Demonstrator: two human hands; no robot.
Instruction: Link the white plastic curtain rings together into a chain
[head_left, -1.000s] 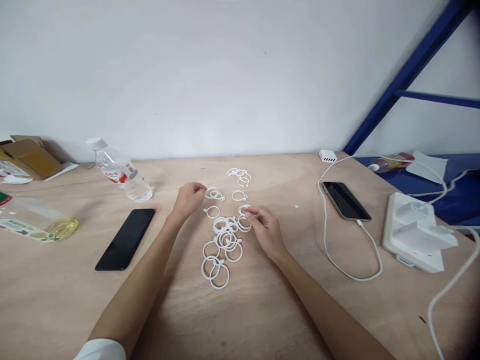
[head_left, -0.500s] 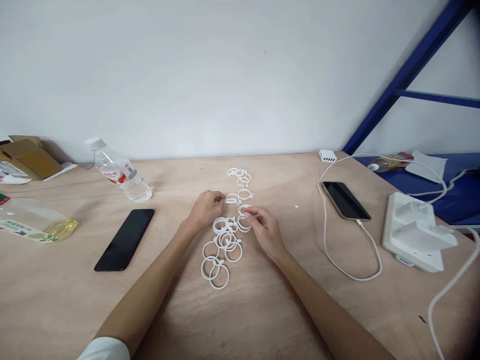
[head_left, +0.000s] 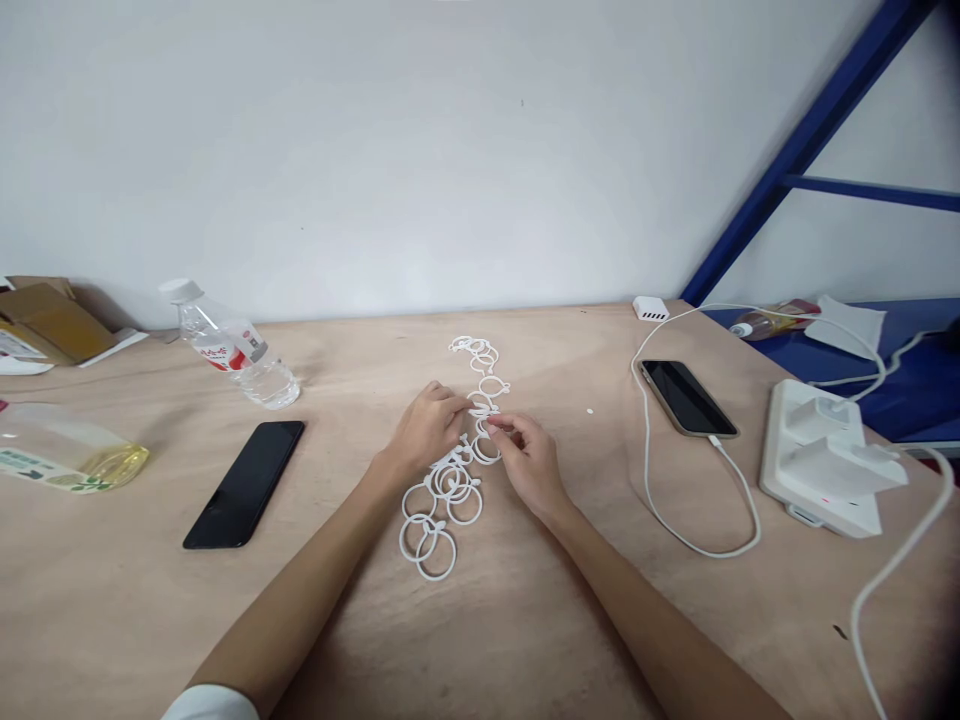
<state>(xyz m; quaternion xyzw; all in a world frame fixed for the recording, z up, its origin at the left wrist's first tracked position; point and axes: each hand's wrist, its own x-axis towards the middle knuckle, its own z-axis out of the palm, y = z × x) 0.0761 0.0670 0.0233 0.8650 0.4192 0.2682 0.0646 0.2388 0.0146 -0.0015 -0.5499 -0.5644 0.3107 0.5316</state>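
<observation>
Several white rings with small tabs lie linked or overlapping in a line on the wooden table. My left hand is closed at the left of the line's middle, its thumb and forefinger pinching a white ring. Close to its right, my right hand has thumb and forefinger pressed together on another white ring. The fingertips of both hands nearly meet. A smaller group of rings lies beyond the hands, toward the wall.
Left of my arms are a black phone, a tilted water bottle, a bottle with yellow liquid and a cardboard box. On the right lie a charging phone, its white cable and a power strip with plugs.
My left hand has moved right, toward my right hand, bringing its ring along. My right hand has stayed almost in place. The view has shifted slightly.
</observation>
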